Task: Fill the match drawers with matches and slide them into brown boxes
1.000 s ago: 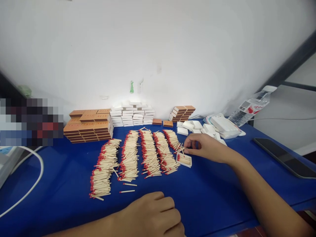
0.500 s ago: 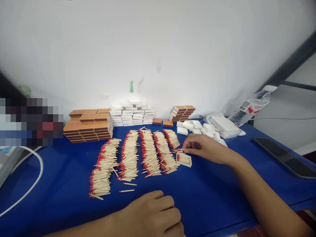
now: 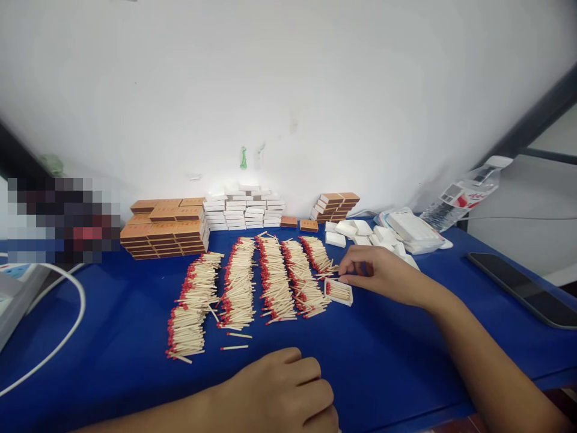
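Observation:
My right hand [image 3: 383,273] is at the near end of the shortest row of red-headed matches [image 3: 316,254], thumb and fingertips closed around the ends of a few matches; how many is too small to tell. Just below those fingertips lies a white matchbox tray [image 3: 350,300], partly filled with matches whose heads point left. My left hand [image 3: 288,391] rests at the front of the blue table, its fingers curled under. Anything inside that fist is hidden. Several longer rows of matches [image 3: 238,282] lie left of the tray, and two loose matches [image 3: 234,347] lie before them.
Orange matchboxes [image 3: 164,231] are stacked at the back left, white trays [image 3: 243,207] beside them, and a smaller matchbox stack [image 3: 333,207] further right. Loose white trays [image 3: 360,228], a plastic bottle [image 3: 466,195] and a phone [image 3: 523,288] are right. A white cable [image 3: 81,300] curves at left.
The whole view has shifted slightly. My right hand has moved a little right at the matches by the tray. My left hand stays curled in place.

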A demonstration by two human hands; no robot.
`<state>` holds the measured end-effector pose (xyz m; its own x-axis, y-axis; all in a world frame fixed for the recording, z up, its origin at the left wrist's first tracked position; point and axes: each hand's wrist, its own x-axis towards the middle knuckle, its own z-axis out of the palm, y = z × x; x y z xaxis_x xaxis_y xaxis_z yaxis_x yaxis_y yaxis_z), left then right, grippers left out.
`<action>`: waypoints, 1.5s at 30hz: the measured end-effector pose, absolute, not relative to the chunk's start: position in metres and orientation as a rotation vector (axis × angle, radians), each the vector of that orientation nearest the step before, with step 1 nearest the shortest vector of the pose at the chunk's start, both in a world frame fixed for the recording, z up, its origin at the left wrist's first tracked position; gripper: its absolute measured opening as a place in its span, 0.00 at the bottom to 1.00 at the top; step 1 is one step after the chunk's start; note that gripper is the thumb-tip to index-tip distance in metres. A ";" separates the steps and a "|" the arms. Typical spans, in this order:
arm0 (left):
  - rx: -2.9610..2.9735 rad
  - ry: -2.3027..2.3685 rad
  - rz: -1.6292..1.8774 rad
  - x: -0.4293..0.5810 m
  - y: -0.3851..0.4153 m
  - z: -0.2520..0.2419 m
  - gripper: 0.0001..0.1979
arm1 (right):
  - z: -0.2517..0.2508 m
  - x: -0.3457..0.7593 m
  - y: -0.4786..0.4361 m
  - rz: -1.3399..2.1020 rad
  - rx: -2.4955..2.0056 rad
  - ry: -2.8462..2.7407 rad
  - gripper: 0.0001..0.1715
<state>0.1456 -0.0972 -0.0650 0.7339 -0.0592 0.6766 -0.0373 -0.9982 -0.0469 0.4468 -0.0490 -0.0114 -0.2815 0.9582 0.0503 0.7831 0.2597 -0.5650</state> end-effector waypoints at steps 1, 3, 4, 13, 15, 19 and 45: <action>-2.902 0.080 -1.124 0.145 -0.097 -0.065 0.09 | -0.012 0.447 -0.049 0.655 -1.583 -2.160 0.17; -2.901 0.079 -1.122 0.145 -0.097 -0.065 0.09 | -0.013 0.446 -0.050 0.687 -1.583 -2.162 0.17; -2.898 0.079 -1.124 0.145 -0.097 -0.065 0.09 | -0.014 0.445 -0.050 0.693 -1.584 -2.160 0.17; -2.877 0.081 -1.133 0.145 -0.097 -0.067 0.08 | -0.016 0.439 -0.049 0.733 -1.585 -2.141 0.19; -2.874 0.077 -1.122 0.145 -0.097 -0.067 0.09 | -0.017 0.440 -0.048 0.714 -1.584 -2.165 0.20; -2.873 0.079 -1.109 0.145 -0.098 -0.065 0.09 | -0.020 0.445 -0.045 0.609 -1.603 -2.168 0.22; -2.879 0.073 -1.128 0.145 -0.097 -0.062 0.09 | -0.023 0.449 -0.047 0.567 -1.652 -2.147 0.22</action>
